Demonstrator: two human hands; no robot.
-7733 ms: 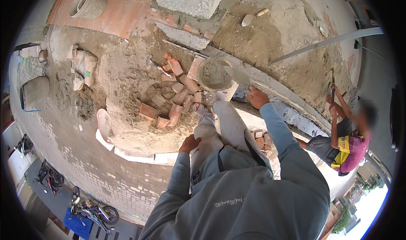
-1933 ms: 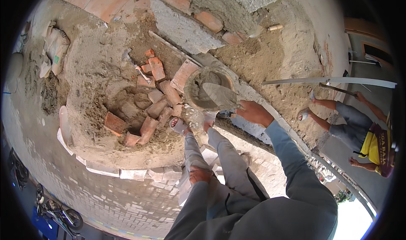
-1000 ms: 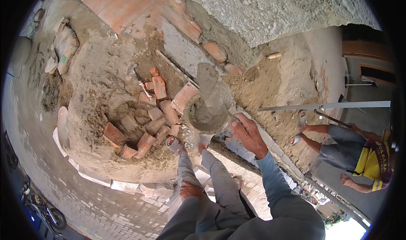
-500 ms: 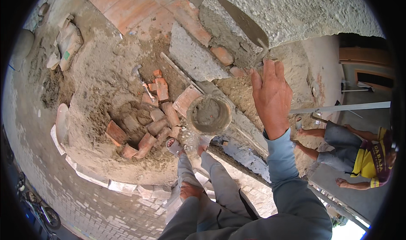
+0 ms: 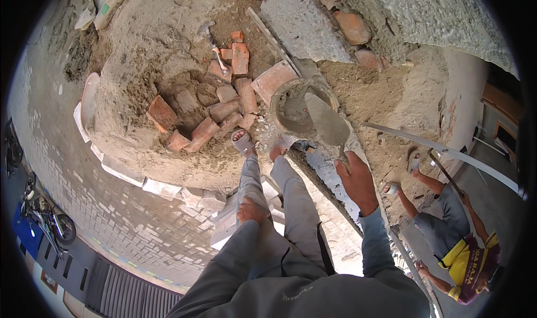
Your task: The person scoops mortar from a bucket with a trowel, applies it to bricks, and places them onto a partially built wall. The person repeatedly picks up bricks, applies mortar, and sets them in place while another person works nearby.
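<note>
My right hand (image 5: 357,183) is closed round the handle of a mortar-smeared trowel (image 5: 326,118). The blade's tip reaches over the rim of a round bucket (image 5: 275,112), which holds wet grey mortar (image 5: 295,106). My left hand (image 5: 251,210) rests on my left leg near the knee, its fingers laid over the trouser cloth and holding no tool. Beside the bucket a flat brick (image 5: 274,82) leans close to its wall. Above right, broken brick pieces (image 5: 352,28) sit in mortar between a grey slab (image 5: 305,27) and a rough pale wall (image 5: 447,21).
Several loose bricks (image 5: 204,133) and a hammer (image 5: 215,49) lie on the sandy heap left of the bucket. A wooden strip (image 5: 274,35) runs beside the slab. On the right, a long metal bar (image 5: 430,143) crosses near a co-worker (image 5: 458,248) holding a stick.
My right hand has brought the trowel down from the wall-top mortar to the bucket. The view has shifted, and my left hand stays on my leg.
</note>
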